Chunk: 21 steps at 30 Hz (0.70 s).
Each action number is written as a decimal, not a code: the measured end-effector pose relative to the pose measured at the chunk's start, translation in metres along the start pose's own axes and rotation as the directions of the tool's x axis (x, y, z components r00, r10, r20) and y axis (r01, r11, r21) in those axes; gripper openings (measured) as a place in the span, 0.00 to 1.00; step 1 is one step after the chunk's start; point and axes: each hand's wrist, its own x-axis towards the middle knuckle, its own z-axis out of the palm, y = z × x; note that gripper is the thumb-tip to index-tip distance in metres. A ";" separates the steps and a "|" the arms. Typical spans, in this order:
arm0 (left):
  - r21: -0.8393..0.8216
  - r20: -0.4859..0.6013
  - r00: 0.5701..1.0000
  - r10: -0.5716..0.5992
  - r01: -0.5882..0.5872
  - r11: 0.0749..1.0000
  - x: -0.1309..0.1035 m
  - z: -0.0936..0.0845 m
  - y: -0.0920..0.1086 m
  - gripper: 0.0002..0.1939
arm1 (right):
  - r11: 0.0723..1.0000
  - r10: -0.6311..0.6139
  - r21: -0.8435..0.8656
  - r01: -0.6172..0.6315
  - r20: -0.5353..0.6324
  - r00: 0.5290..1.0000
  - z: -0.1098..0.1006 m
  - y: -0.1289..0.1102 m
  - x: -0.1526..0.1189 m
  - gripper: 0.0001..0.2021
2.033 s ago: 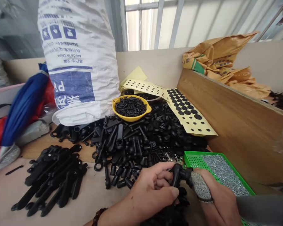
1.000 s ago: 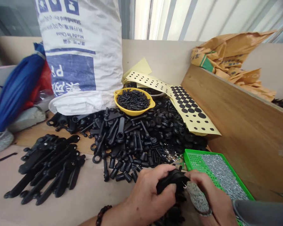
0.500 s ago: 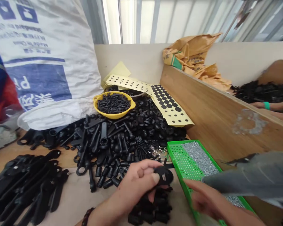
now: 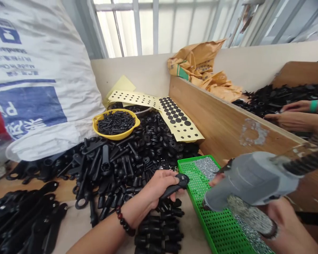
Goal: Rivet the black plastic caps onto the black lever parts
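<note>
My left hand (image 4: 163, 185) is closed on a black plastic lever (image 4: 178, 185), its round end facing right with a small pale spot on it. Over the green perforated tray (image 4: 194, 183), my right hand (image 4: 286, 220) is closed around a grey power screwdriver (image 4: 243, 180) with a speckled grip. The tool's nose points down and left, and its body hides part of that hand. Beneath my left hand stand rows of black cylindrical parts (image 4: 159, 229). Small silver pieces (image 4: 206, 167) lie along the tray's right side.
Black plastic parts (image 4: 111, 169) are heaped behind my left hand, with a yellow basket (image 4: 136, 122) of black screws. More levers (image 4: 23, 218) lie at left, below a white sack (image 4: 42, 70). Beyond the wooden divider (image 4: 214, 109), another person's hands (image 4: 291, 118) work among black parts.
The power screwdriver has come left and nearer, with my right hand around it. My left hand has turned the lever, so more of its length shows. The view has shifted right.
</note>
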 end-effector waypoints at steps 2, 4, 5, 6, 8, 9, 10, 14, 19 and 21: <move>0.010 0.002 1.000 -0.018 0.018 1.000 0.008 0.001 0.000 0.15 | 0.968 0.066 0.238 -0.080 0.067 0.996 0.007 -0.002 0.017 0.24; 0.025 0.007 1.000 -0.029 0.029 0.999 0.015 0.001 0.000 0.16 | 0.926 0.117 0.358 -0.117 0.021 0.993 0.013 -0.003 0.031 0.22; 0.033 0.010 0.999 -0.034 0.034 0.999 0.019 0.001 0.000 0.16 | 0.910 0.144 0.393 -0.130 -0.007 0.990 0.015 -0.003 0.037 0.22; 0.042 0.013 0.999 -0.039 0.039 0.998 0.022 0.001 0.000 0.16 | 0.898 0.171 0.416 -0.142 -0.034 0.985 0.016 -0.003 0.042 0.21; 0.063 0.017 0.998 -0.055 0.054 0.997 0.028 0.001 0.000 0.16 | 0.881 0.188 0.453 -0.139 -0.064 0.980 0.018 -0.002 0.051 0.21; 0.075 0.018 0.998 -0.066 0.064 0.995 0.030 0.001 0.000 0.15 | 0.879 0.173 0.461 -0.123 -0.069 0.982 0.019 -0.001 0.055 0.21; 0.089 0.017 0.997 -0.076 0.075 0.993 0.032 0.001 -0.001 0.14 | 0.881 0.149 0.462 -0.099 -0.073 0.986 0.020 0.000 0.059 0.20; 0.149 -0.001 0.995 -0.102 0.101 0.984 0.035 0.002 -0.001 0.10 | 0.898 0.065 0.440 -0.018 -0.093 0.994 0.026 0.008 0.076 0.18; 0.183 -0.001 0.994 -0.112 0.110 0.977 0.033 0.004 0.001 0.09 | 0.902 0.018 0.430 0.040 -0.132 0.991 0.039 0.022 0.094 0.17; 0.184 0.004 0.993 -0.115 0.112 0.976 0.032 0.004 0.002 0.08 | 0.902 -0.001 0.428 0.060 -0.137 0.991 0.044 0.027 0.098 0.18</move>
